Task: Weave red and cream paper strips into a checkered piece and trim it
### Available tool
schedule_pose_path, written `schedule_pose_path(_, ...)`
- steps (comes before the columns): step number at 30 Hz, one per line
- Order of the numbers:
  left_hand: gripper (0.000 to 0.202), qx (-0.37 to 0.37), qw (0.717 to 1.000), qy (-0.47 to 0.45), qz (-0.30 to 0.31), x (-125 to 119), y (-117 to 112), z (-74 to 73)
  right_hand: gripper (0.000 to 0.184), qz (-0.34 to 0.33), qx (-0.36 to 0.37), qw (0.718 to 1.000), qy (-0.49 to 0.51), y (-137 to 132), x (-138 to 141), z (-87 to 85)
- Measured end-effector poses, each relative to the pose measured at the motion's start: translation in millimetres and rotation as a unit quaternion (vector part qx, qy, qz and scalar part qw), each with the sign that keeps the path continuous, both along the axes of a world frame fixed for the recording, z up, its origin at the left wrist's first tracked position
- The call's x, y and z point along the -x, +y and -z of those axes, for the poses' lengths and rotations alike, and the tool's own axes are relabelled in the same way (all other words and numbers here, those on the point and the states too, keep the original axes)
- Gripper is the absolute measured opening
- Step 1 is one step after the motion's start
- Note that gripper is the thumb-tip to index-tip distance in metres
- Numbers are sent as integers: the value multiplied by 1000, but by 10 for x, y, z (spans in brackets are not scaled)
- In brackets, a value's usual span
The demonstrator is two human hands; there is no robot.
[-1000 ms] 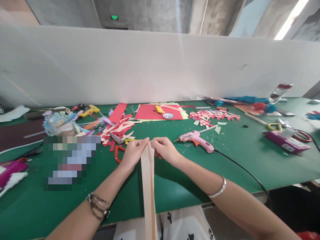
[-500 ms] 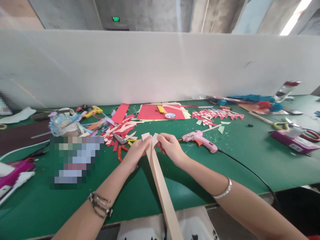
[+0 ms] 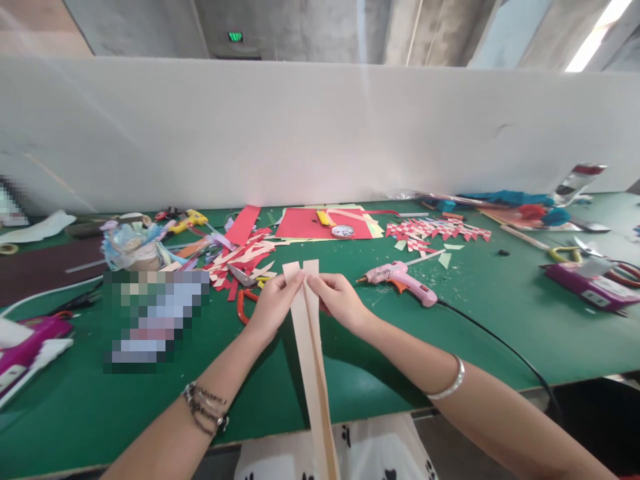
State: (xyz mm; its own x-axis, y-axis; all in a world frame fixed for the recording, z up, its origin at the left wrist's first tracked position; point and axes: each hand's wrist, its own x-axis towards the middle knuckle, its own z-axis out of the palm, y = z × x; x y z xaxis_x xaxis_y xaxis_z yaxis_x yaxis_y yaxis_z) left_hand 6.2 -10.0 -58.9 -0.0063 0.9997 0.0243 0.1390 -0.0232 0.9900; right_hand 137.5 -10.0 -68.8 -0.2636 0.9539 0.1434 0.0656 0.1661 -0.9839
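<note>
My left hand (image 3: 273, 305) pinches the upper end of a long cream paper strip (image 3: 303, 347), thumb on top. With thumb and fingers, my right hand (image 3: 341, 303) grips a second cream length (image 3: 313, 303) right beside it. The two ends stick up past my thumbs with a small gap between them. Below my hands they overlap and run down past the table edge toward my lap; whether they are one folded strip or two, I cannot tell. Orange-handled scissors (image 3: 242, 308) lie just left of my left hand. To the right of my right hand rests a pink glue gun (image 3: 400, 277).
Red and cream paper scraps (image 3: 245, 257) pile up behind my left hand. Red sheets (image 3: 300, 223) carry a yellow cutter (image 3: 325, 218) and a round tin (image 3: 343, 231). Red checked woven paper (image 3: 440, 229) lies at the back right. The glue gun's black cable (image 3: 500, 347) crosses the right side.
My right hand has turned its strip end upright, beside the left one. The hanging lower part of the strips has swung to the left. The view has shifted slightly.
</note>
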Motion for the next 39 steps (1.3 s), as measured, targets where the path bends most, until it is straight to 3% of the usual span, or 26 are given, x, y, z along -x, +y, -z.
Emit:
schedule_pose_path(5, 41, 15, 999, -24, -16, 18, 21, 34, 41, 19, 18, 999, 30, -10, 0, -21)
schedule_pose_path(11, 41, 67, 992, -42, 100, -51, -56, 9, 40, 60, 32, 995, 72, -7, -15, -110)
schedule_pose_path(19, 43, 29, 998, 20, 50, -13, -41, 25, 42, -18, 56, 998, 10, 3, -3, -69)
schedule_pose_path(27, 38, 17, 1000, -19, 4, 28, 25, 64, 42, 1, 41, 999, 26, 8, -2, -41)
schedule_pose_path(33, 42, 55, 994, -8, 89, 8, -18, 32, 43, 49, 43, 995, 76, 27, -21, -63)
schedule_pose_path(39, 42, 39, 996, 24, 80, 4, -29, 14, 40, -7, 96, 995, 8, 14, -19, -64)
